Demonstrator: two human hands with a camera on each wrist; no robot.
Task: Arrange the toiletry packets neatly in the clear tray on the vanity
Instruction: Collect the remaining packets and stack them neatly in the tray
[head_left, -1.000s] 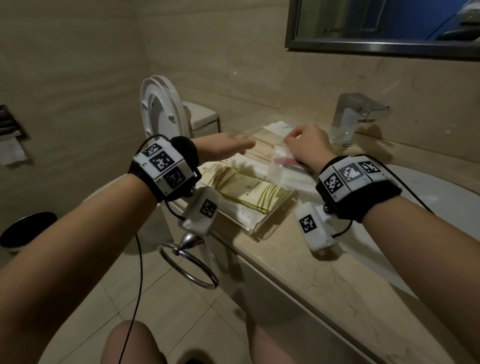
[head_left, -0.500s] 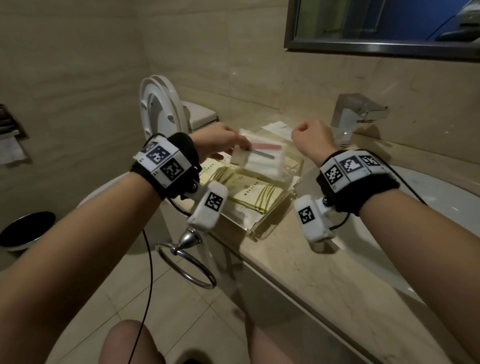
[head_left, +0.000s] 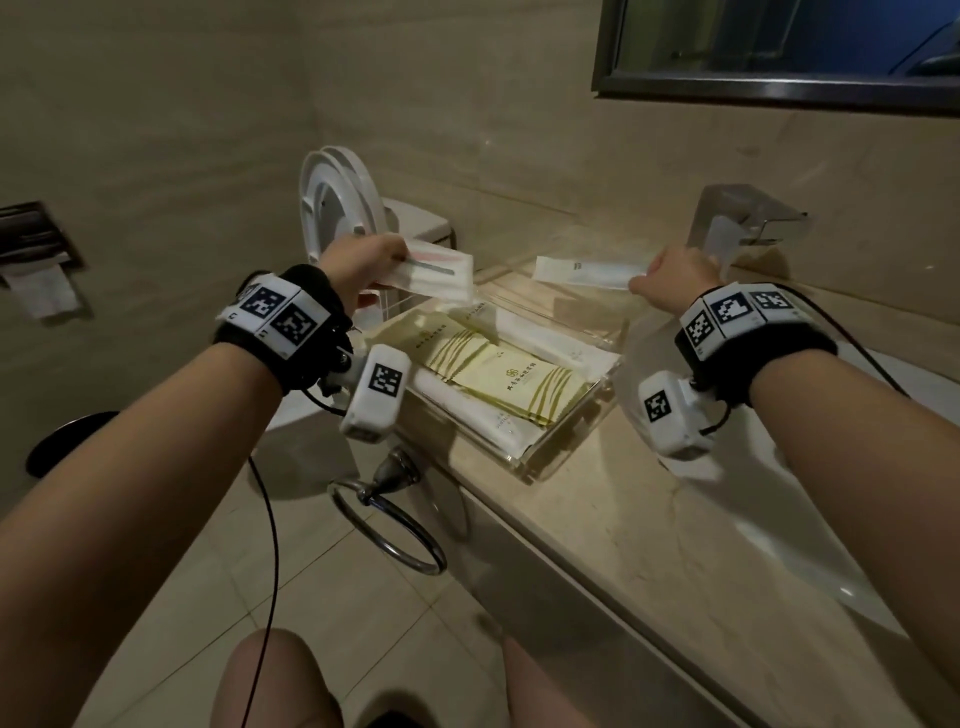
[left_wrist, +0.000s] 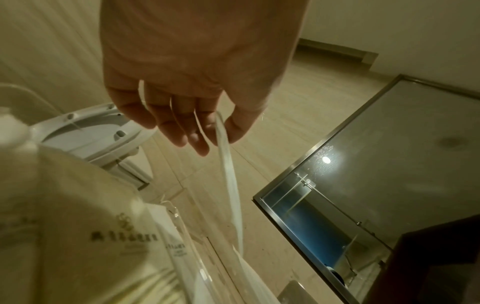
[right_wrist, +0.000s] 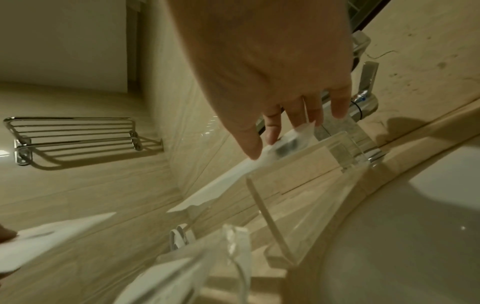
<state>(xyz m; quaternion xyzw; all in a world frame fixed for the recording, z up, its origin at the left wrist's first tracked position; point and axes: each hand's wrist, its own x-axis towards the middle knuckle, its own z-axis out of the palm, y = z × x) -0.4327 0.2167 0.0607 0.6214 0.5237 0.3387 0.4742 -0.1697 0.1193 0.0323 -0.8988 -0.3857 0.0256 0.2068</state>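
A clear tray (head_left: 597, 402) sits on the beige vanity, holding green-and-cream packets (head_left: 511, 382) and long white packets (head_left: 483, 421). My left hand (head_left: 363, 265) holds a white packet with a red stripe (head_left: 436, 275) above the tray's far left corner; the left wrist view shows this packet (left_wrist: 228, 174) edge-on, pinched between my thumb and fingers. My right hand (head_left: 675, 278) pinches the end of a long white packet (head_left: 587, 271) above the tray's far right side. In the right wrist view that packet (right_wrist: 233, 174) stretches left from my fingertips, over the tray wall (right_wrist: 306, 164).
A chrome tap (head_left: 737, 228) stands behind my right hand and the white basin (head_left: 810, 519) lies to the right. Left of the vanity is a toilet with raised lid (head_left: 337, 208), a towel ring (head_left: 389, 525), a dark bin (head_left: 67, 441) and a paper holder (head_left: 36, 260).
The red-striped packet passed from my right hand to my left, which lifted it up and left. My right hand moved right and picked up a long white packet.
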